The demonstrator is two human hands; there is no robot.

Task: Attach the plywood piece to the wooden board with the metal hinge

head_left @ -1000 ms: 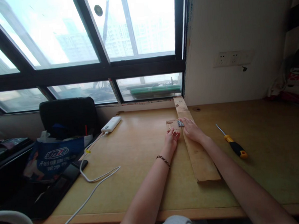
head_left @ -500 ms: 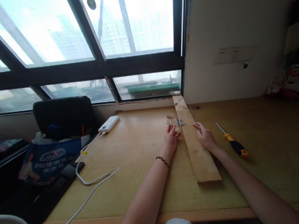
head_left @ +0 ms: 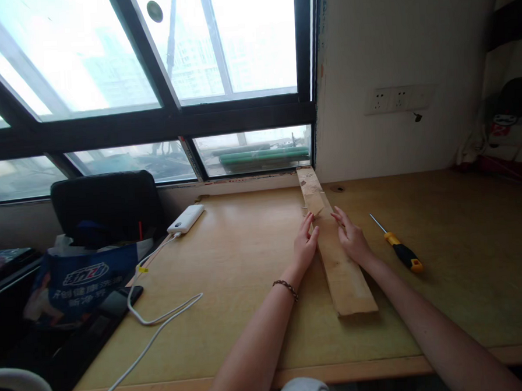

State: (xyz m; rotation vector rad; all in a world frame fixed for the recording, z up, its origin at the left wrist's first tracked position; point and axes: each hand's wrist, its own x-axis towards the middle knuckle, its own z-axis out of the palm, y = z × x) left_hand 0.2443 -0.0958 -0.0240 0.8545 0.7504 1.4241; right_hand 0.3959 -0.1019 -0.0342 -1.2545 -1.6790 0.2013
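A long wooden board [head_left: 344, 273] lies lengthwise on the table, its far end near the window. Across its upper part rests a small wood piece [head_left: 314, 203], folded over on top of it; the metal hinge joining them is mostly hidden now. My left hand [head_left: 305, 245] is at the board's left edge, fingers stretched towards the small piece, whether touching I cannot tell. Along the right edge lies my right hand [head_left: 353, 240], fingers apart, gripping nothing. To its right is a screwdriver [head_left: 402, 249] with a yellow and black handle.
A white power bank [head_left: 186, 218] with a white cable [head_left: 162, 317] lies on the left of the table [head_left: 247, 266]. Beyond that edge stand a black chair [head_left: 106, 198] and a blue bag [head_left: 86, 280]. The window and a wall with sockets [head_left: 399, 99] bound the back.
The small wood piece has swung from the board's left side over onto its top, covering the hinge. My left hand moved right, and my right fingers lifted and spread. The view shifted slightly.
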